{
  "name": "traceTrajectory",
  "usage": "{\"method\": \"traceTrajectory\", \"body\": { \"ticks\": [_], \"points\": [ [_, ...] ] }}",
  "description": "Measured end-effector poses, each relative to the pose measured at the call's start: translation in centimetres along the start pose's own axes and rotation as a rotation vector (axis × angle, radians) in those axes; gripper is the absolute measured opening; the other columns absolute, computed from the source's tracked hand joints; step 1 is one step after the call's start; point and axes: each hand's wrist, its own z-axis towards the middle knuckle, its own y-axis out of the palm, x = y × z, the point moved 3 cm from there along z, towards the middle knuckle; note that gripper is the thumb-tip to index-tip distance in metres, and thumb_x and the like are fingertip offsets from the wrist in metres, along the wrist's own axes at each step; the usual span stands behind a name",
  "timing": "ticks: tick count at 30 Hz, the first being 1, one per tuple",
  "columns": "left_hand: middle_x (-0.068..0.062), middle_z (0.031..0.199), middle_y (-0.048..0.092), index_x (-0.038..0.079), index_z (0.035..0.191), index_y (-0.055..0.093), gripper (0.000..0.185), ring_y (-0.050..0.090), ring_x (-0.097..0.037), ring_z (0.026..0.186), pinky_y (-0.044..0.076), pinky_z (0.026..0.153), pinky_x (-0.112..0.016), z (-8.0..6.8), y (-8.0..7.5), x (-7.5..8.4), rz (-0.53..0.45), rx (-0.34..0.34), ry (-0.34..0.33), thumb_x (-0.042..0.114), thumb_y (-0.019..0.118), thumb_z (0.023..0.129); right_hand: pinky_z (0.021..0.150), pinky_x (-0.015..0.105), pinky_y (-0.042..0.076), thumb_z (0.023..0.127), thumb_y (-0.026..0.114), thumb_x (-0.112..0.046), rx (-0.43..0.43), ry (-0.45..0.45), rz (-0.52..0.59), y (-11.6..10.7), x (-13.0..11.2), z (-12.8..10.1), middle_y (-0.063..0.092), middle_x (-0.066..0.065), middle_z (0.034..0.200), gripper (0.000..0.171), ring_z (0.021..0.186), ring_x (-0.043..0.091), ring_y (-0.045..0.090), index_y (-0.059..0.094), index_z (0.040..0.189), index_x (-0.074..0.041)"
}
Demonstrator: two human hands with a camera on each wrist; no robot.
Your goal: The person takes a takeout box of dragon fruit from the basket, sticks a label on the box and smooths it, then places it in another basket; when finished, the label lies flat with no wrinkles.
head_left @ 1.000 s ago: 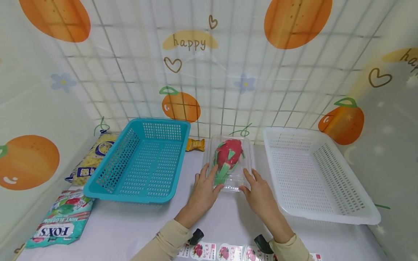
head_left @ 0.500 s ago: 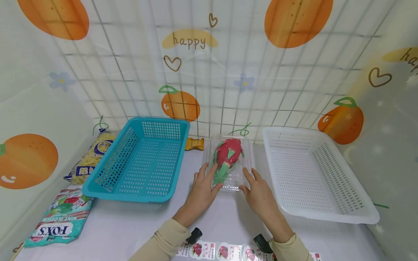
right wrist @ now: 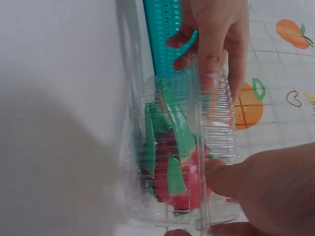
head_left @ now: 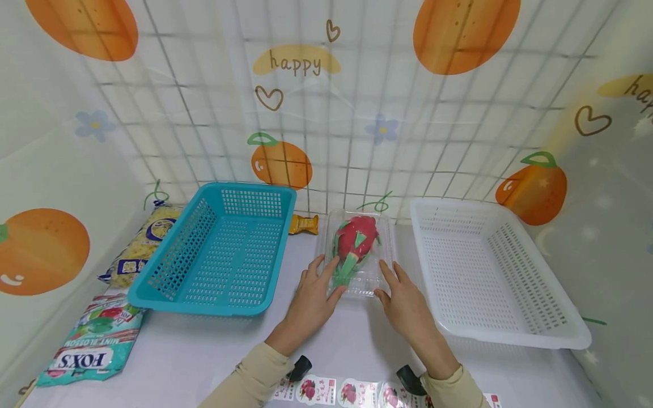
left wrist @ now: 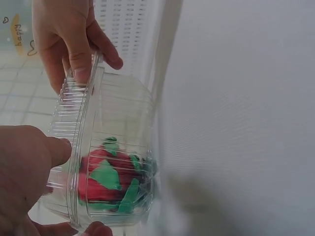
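Note:
A clear plastic clamshell box [head_left: 371,279] stands on the table in the middle of the head view, its lid down. Through it shows a red dragon fruit [head_left: 356,233] with green scales. My left hand [head_left: 310,297] grips the near left corner, its thumb on the lid and its fingers along the side. At the near right corner my right hand [head_left: 408,303] holds the box in the same way. Both wrist views show fingertips reaching past the lid's rim. In front of the box lies a strip of labels [head_left: 359,392] with dragon fruit pictures, partly covered by the right wrist.
To the left stands a turquoise basket [head_left: 237,258], to the right a white basket [head_left: 474,277]. A FOX'S bag [head_left: 94,343] and a bag of yellowish food [head_left: 145,243] lie at far left. Behind, beside the turquoise basket, is a small yellow packet [head_left: 304,224].
The left forearm and wrist have shifted slightly to the left. Both hands keep their places on the box, which has not visibly moved.

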Motion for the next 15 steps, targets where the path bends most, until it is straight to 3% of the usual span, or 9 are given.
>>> {"method": "traceTrajectory", "body": {
  "ticks": [8, 15],
  "points": [
    [-0.021, 0.161, 0.031, 0.014, 0.160, 0.034, 0.079, 0.048, -0.037, 0.127, 0.053, 0.097, -0.055, -1.8, -0.8, -0.8, 0.000, -0.013, -0.032, 0.027, 0.075, 0.094, 0.087, 0.059, 0.055, 0.091, 0.078, -0.023, -0.022, 0.030, -0.057, -0.8, -0.5, -0.5, 0.043, 0.035, 0.152, 0.073, 0.108, 0.054, 0.066, 0.044, 0.153, -0.003],
    [-0.019, 0.161, 0.031, 0.013, 0.161, 0.030, 0.084, 0.047, -0.035, 0.127, 0.052, 0.096, -0.050, -3.9, -2.1, -1.6, 0.052, -0.030, -0.034, 0.029, 0.076, 0.092, 0.074, 0.054, 0.058, 0.086, 0.083, -0.026, 0.062, 0.029, -0.117, -1.8, -1.4, -1.1, 0.044, 0.030, 0.153, 0.078, 0.103, 0.050, 0.065, 0.046, 0.151, -0.002]
  ]
}}
